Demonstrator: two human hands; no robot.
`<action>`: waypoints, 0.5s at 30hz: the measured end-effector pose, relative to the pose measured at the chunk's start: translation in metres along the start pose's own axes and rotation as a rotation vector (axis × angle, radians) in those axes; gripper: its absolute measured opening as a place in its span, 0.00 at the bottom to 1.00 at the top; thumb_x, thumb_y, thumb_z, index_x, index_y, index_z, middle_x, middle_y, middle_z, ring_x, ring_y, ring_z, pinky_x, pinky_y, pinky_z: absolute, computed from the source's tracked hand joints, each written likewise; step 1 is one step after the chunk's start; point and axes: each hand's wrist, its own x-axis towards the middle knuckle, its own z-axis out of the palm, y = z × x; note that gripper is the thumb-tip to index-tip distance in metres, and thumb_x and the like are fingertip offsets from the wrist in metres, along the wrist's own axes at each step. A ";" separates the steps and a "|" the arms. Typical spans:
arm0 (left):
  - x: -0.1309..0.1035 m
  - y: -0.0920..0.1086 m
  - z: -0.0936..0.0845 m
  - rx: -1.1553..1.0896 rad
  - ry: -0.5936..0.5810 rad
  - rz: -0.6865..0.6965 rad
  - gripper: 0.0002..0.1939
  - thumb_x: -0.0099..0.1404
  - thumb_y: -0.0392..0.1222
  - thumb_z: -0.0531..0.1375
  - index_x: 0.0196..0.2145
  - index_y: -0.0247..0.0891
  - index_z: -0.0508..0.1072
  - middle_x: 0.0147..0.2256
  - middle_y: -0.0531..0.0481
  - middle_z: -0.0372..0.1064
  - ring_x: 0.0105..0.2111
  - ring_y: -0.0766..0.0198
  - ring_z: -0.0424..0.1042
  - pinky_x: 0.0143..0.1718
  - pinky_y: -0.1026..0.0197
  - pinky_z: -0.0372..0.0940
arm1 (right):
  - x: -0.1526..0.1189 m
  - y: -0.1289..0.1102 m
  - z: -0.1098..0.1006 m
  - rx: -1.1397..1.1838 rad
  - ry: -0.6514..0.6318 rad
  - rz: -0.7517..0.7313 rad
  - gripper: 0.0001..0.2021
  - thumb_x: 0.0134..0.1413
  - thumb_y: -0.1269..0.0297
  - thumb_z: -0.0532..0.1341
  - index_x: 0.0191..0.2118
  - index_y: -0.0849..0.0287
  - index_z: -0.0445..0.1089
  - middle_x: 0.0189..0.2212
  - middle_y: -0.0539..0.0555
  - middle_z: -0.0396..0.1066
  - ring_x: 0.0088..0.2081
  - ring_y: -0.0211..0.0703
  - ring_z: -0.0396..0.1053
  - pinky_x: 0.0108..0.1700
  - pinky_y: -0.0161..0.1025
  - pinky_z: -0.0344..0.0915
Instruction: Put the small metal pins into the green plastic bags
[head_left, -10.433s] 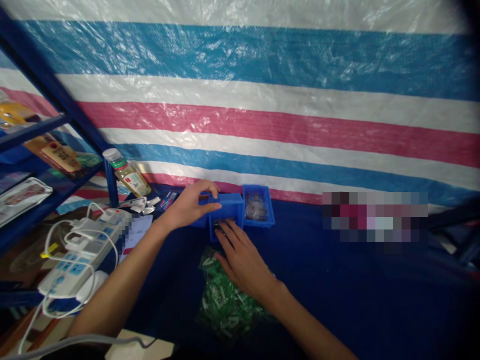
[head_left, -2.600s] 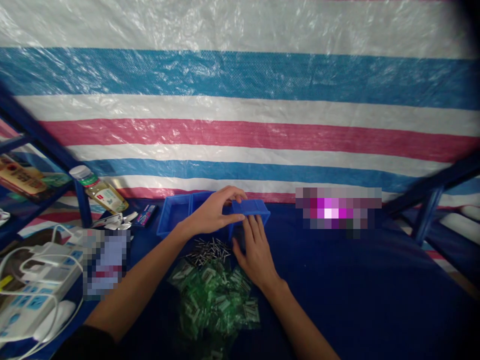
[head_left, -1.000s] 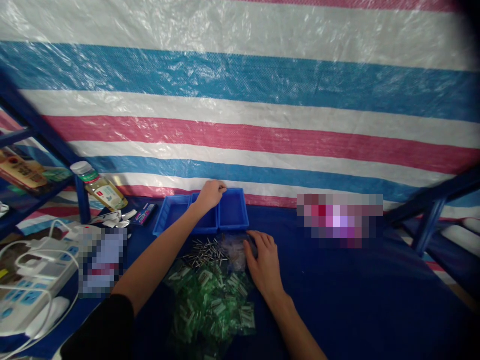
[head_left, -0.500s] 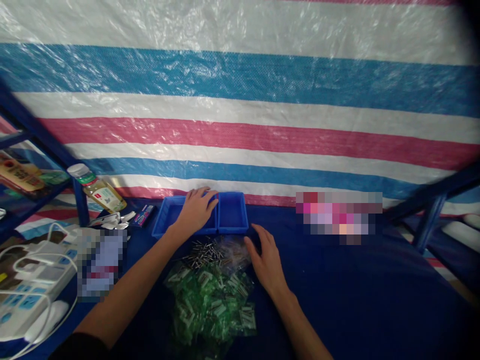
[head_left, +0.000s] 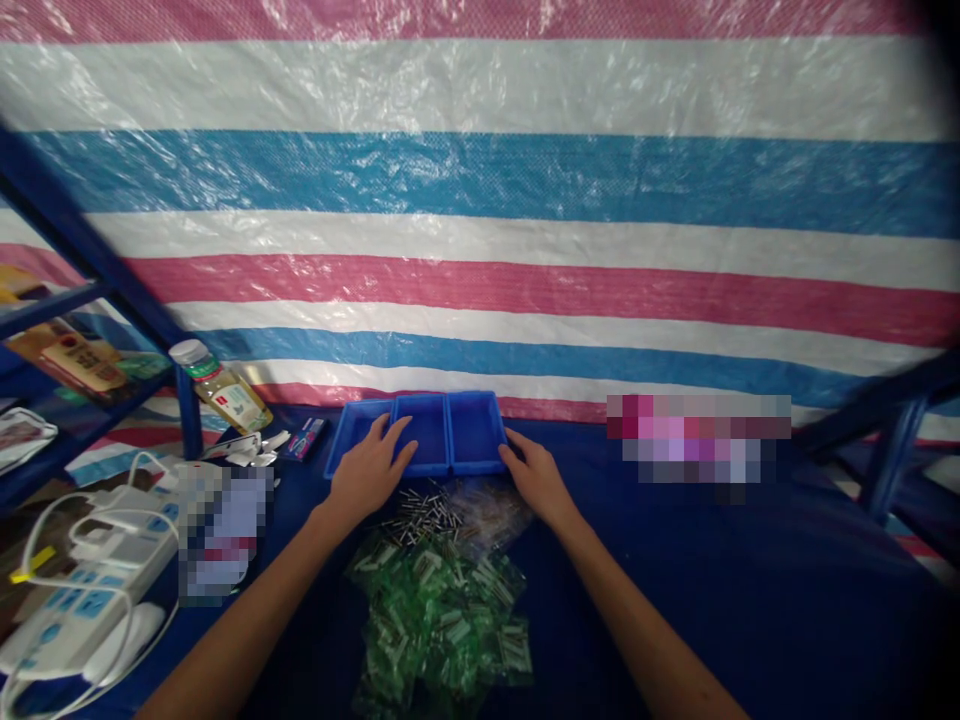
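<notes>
Three shallow blue bins stand side by side at the back of the table: a left bin point(head_left: 349, 425), a middle bin point(head_left: 427, 440) and a right bin point(head_left: 478, 432). My left hand point(head_left: 369, 465) reaches over the front of the left and middle bins, fingers spread and holding nothing. At the right bin's outer side is my right hand point(head_left: 536, 475), fingers extended against or close to its edge. In front of the bins lie a loose heap of thin metal pins point(head_left: 427, 515) and a clear plastic bag point(head_left: 487, 515). Nearer me sits a pile of green-tinted small packets point(head_left: 442, 620).
To the left are a drink bottle point(head_left: 229, 390), a small purple box point(head_left: 304, 440), and a white power strip point(head_left: 90, 590) with cables. A blurred pink item point(head_left: 690, 435) lies at the back right. Striped plastic sheeting point(head_left: 480, 180) hangs behind the blue table point(head_left: 675, 590).
My left hand has drawn back toward me from the bins, uncovering the middle one. My right hand has come up to the right bin's side. The view has shifted slightly.
</notes>
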 end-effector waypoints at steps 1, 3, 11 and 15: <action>0.001 0.004 0.000 0.002 -0.004 -0.006 0.26 0.76 0.57 0.46 0.67 0.52 0.58 0.68 0.41 0.53 0.58 0.45 0.70 0.51 0.46 0.71 | 0.000 -0.001 -0.002 -0.001 -0.011 0.006 0.20 0.65 0.63 0.54 0.58 0.56 0.74 0.48 0.55 0.79 0.50 0.54 0.77 0.54 0.50 0.70; 0.001 0.010 -0.001 0.006 -0.020 -0.001 0.25 0.76 0.55 0.46 0.67 0.52 0.59 0.68 0.41 0.52 0.56 0.45 0.72 0.49 0.47 0.72 | -0.004 -0.002 -0.005 -0.008 -0.015 0.021 0.21 0.64 0.63 0.54 0.58 0.56 0.74 0.47 0.55 0.80 0.48 0.54 0.77 0.53 0.48 0.71; -0.009 0.027 -0.004 0.081 -0.145 -0.023 0.28 0.73 0.41 0.48 0.69 0.52 0.55 0.71 0.41 0.43 0.51 0.47 0.75 0.49 0.46 0.72 | -0.027 -0.006 -0.011 -0.078 -0.004 0.121 0.22 0.61 0.62 0.54 0.58 0.59 0.74 0.50 0.57 0.78 0.49 0.52 0.76 0.54 0.45 0.69; -0.009 0.029 -0.005 0.077 -0.135 -0.036 0.30 0.71 0.40 0.50 0.69 0.47 0.56 0.72 0.42 0.44 0.57 0.47 0.71 0.52 0.47 0.72 | -0.027 -0.008 -0.014 -0.140 0.124 0.190 0.21 0.61 0.60 0.54 0.52 0.62 0.77 0.45 0.59 0.80 0.45 0.52 0.77 0.51 0.45 0.69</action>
